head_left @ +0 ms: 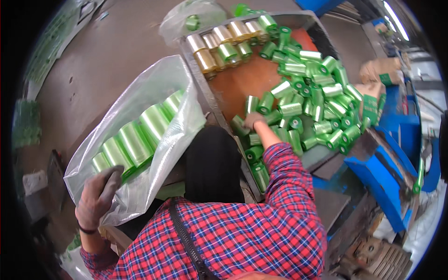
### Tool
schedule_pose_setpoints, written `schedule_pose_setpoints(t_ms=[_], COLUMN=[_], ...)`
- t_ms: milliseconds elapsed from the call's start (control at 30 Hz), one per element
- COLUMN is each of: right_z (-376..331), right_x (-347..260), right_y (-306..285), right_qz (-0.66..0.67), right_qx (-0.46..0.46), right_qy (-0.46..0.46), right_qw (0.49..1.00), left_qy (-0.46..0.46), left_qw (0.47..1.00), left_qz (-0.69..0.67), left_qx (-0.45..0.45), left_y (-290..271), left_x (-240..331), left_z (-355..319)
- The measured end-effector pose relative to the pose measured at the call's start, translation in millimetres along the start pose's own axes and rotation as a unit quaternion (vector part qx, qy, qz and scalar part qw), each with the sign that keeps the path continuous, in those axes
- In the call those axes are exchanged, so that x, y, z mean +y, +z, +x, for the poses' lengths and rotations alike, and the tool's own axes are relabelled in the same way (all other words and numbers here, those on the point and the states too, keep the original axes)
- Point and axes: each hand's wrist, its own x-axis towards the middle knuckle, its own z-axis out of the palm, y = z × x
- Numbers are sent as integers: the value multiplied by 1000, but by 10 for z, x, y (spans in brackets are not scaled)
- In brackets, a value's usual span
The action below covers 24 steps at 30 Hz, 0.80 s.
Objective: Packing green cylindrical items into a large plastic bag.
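My left hand (97, 195), in a greyish glove, reaches over the near rim of a clear plastic bag (176, 77). Its fingers stretch toward the nearest end of a row of shiny green film rolls (135, 142) lying inside. The fingertips seem to touch that end, but the contact is partly hidden. To the right, my right hand (253, 120) is down in a shallow metal tray (201, 86). Its fingers are closed on a green film roll (239, 125) beside the tray's left wall; they are slightly blurred. More green film rolls (322, 93) lie heaped around that hand.
Yellowish film rolls (205, 60) stand stacked in the tray's far left corner. Behind them on the floor lies another plastic bag (175, 21). Blue metal machinery (378, 182) stands at the right, with brown paper sacks (380, 70) beyond. My dark-clothed knee (212, 163) is between bag and tray.
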Motion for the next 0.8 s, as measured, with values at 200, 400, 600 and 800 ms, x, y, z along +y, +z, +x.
schedule_pose_setpoints(t_ms=[200, 400, 600, 800], right_z=[421, -191, -1509, -2409], right_x=[-43, 66, 27, -717], right_y=[1177, 695, 337, -998], right_qz=[74, 339, 811, 791], right_qx=[64, 37, 44, -52], right_qy=[199, 137, -165, -454], right_qw=[975, 930, 559, 408], left_qy=[211, 156, 226, 393], left_qw=[932, 921, 897, 860], left_qz=[283, 329, 352, 322], left_qx=[80, 140, 144, 47], left_y=[451, 899, 807, 749], left_x=[183, 257, 28, -124], left_z=[661, 1141, 1232, 615])
